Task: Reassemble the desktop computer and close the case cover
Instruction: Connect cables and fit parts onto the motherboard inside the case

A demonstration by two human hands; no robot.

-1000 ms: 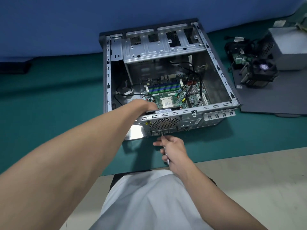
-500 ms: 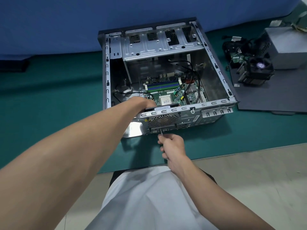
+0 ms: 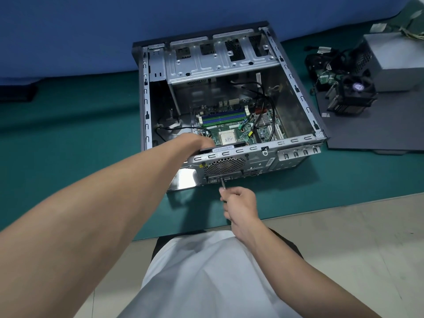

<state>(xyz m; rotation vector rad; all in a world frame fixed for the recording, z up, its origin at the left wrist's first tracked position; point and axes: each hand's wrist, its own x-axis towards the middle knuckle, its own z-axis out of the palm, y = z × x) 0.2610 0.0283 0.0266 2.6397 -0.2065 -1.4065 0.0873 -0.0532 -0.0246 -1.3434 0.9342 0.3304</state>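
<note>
Metal case [image 3: 296, 140] rim under left hand [image 3: 197, 142], screwdriver [image 3: 222, 183] below

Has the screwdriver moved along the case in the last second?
No. The screwdriver tip stays just below the fan grille on the case.

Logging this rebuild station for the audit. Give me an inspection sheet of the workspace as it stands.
Surface: green mat.
Job's things: open case, motherboard inside; grey panel flat to its right; cooler and power supply outside.
Clutter: nothing seen.
Hands: left hand reaches inside the rear wall, fingers hidden; right hand grips screwdriver, tip at rear panel.
Cables: black cables loop over motherboard; more beside power supply.
Surroundings: blue partition behind, pale floor.
</note>
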